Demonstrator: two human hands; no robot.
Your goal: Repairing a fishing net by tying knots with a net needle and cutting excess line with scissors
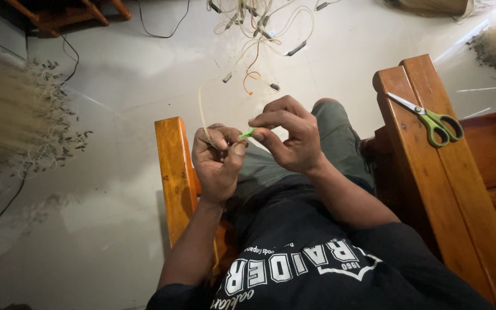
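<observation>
I sit in a wooden chair, my hands together over my lap. My left hand point(218, 156) is closed around a thin pale fibre strand point(201, 109) that arcs up and away from it. My right hand point(287, 135) pinches a small bright green piece point(247, 133) between thumb and fingertips, right against my left thumb. The two hands touch at that green piece. What joins the strand and the green piece is hidden by my fingers.
Green-handled scissors point(431, 120) lie on the wooden armrest point(431, 172) at right. A second armrest point(174, 172) is at left. A tangle of cords point(259, 26) lies on the pale floor ahead. Pale fibre bundles point(7, 109) with dark debris lie at left.
</observation>
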